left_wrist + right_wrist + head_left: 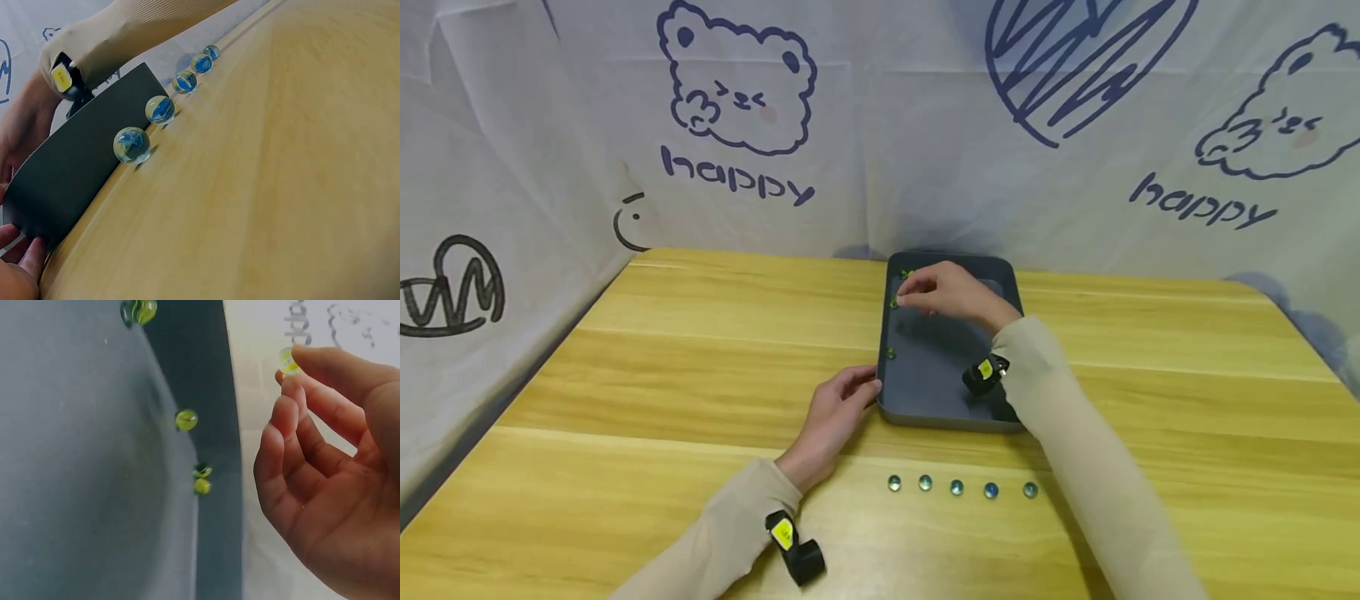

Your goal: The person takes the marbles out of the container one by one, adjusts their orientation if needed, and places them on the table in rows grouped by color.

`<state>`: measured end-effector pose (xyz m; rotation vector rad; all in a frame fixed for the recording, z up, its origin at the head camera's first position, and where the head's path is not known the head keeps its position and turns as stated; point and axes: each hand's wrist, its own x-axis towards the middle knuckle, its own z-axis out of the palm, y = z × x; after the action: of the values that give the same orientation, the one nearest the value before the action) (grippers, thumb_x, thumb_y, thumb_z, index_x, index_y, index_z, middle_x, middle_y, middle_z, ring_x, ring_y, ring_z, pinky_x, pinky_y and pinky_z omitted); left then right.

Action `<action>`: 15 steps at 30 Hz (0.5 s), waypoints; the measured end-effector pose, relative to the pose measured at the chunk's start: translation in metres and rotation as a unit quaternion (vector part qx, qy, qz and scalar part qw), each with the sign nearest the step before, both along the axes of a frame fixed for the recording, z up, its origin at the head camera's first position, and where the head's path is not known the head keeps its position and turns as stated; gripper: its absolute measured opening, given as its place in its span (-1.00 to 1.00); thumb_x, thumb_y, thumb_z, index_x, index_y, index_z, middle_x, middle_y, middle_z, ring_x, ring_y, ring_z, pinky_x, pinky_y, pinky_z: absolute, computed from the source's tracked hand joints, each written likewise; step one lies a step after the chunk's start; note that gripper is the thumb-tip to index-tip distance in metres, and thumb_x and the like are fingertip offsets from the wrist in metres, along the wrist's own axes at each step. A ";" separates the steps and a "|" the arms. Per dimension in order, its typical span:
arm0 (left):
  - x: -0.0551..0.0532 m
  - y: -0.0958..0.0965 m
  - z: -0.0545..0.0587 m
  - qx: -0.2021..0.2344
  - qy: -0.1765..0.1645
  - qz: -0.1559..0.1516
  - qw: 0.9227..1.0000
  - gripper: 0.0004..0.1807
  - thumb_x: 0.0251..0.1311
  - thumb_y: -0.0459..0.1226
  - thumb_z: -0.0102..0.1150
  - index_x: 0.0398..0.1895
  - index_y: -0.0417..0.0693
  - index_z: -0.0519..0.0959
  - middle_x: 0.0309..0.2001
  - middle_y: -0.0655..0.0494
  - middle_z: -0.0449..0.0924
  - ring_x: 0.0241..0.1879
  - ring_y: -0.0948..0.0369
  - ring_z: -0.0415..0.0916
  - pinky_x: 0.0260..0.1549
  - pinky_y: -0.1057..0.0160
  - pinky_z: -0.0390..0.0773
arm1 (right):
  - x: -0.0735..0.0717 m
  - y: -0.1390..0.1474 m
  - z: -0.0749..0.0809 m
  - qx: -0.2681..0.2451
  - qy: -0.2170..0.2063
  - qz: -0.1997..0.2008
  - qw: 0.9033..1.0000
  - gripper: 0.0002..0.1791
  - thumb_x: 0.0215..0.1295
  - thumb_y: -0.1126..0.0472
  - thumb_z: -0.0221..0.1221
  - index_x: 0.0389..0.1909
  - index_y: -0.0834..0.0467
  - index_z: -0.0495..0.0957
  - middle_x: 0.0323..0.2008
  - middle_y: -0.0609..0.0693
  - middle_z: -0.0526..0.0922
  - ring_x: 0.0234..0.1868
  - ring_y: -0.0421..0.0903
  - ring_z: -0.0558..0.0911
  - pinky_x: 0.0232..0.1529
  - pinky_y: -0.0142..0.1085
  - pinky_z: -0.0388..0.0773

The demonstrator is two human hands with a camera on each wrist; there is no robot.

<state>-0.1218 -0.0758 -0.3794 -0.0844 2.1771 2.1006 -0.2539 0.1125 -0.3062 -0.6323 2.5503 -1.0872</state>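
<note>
My right hand [951,292] is over the left side of a dark grey tray [940,392]. Its thumb and fingertips pinch a clear marble with yellow-green colouring [288,361], up off the tray floor. Several yellow-green marbles lie along the tray's inner wall, one of them [186,419] apart from its neighbours. My left hand [831,421] touches the outside of the tray's left wall near the front corner, its fingers [34,257] against the wall in the left wrist view. Part of the left hand is cut off in that view.
In front of the tray, several blue-swirled marbles stand in a spaced row on the wooden table [700,358], one blue marble [991,491] among them. White cloth [910,167] with drawings hangs behind and at the left.
</note>
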 end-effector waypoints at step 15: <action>-0.001 0.000 0.001 0.002 0.000 -0.001 1.000 -0.63 0.33 -0.33 0.08 0.15 -0.34 0.50 0.08 -0.16 0.54 0.05 0.05 0.47 0.09 0.15 0.49 | 0.055 0.005 0.033 -0.061 0.095 0.007 0.994 -0.74 0.32 0.11 0.22 -0.04 0.14 0.65 -0.25 -0.05 0.67 -0.23 -0.09 0.60 -0.15 -0.19 0.55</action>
<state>-0.1223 -0.0760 -0.3789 -0.0802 2.1716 2.1048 -0.1993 0.1175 -0.2732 -0.8201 2.6470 -1.2398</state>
